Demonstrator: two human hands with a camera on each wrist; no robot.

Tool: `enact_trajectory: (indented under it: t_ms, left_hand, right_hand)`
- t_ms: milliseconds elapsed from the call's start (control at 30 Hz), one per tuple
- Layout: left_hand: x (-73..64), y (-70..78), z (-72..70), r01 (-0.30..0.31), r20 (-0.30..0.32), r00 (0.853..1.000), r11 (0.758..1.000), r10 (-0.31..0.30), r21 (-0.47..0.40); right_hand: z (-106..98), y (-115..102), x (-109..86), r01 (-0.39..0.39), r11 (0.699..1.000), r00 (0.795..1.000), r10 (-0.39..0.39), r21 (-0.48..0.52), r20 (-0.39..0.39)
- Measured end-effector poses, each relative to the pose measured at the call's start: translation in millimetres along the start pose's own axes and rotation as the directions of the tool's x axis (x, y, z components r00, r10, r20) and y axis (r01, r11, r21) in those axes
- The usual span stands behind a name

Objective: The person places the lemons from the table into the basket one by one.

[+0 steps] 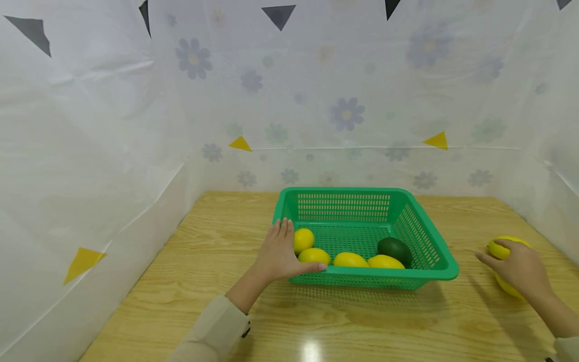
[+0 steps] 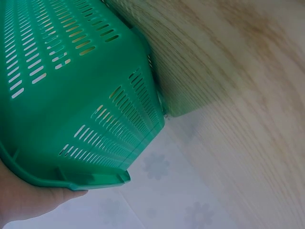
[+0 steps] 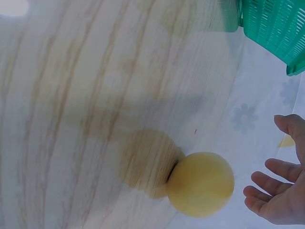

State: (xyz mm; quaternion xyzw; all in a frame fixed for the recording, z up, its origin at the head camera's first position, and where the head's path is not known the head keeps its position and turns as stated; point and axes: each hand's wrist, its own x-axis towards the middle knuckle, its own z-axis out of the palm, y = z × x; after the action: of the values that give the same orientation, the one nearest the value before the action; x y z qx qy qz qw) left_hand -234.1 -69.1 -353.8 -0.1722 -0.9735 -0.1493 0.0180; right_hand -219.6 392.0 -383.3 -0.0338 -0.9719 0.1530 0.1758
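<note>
A green plastic basket (image 1: 357, 271) stands on the table, with several lemons (image 1: 350, 260) and a dark green avocado (image 1: 394, 250) in it. My left hand (image 1: 282, 254) rests on its front left corner, fingers straight over the left rim and thumb along the front rim. In the left wrist view, part of that hand (image 2: 33, 198) touches the basket rim. To the right of the basket, my right hand (image 1: 520, 266) is over yellow lemons (image 1: 507, 287), partly hiding them. The right wrist view has its fingers spread and apart from a lemon (image 3: 200, 184).
The wooden table (image 1: 203, 291) meets white flower-printed sheeting (image 1: 316, 166) at the back and sides. Yellow triangles (image 1: 83, 264) and dark triangles (image 1: 279, 16) mark the sheeting.
</note>
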Motion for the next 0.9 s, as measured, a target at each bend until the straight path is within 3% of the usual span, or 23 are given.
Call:
enact_trajectory:
  t_ms: [900]
  left_hand:
    - [-0.6,1.6,-1.3,0.008,0.005,1.000,1.000,-0.008,-0.006]
  right_hand:
    - [-8.5,18.6,-7.0,-0.021,0.996,0.994,0.030,-0.090,0.104]
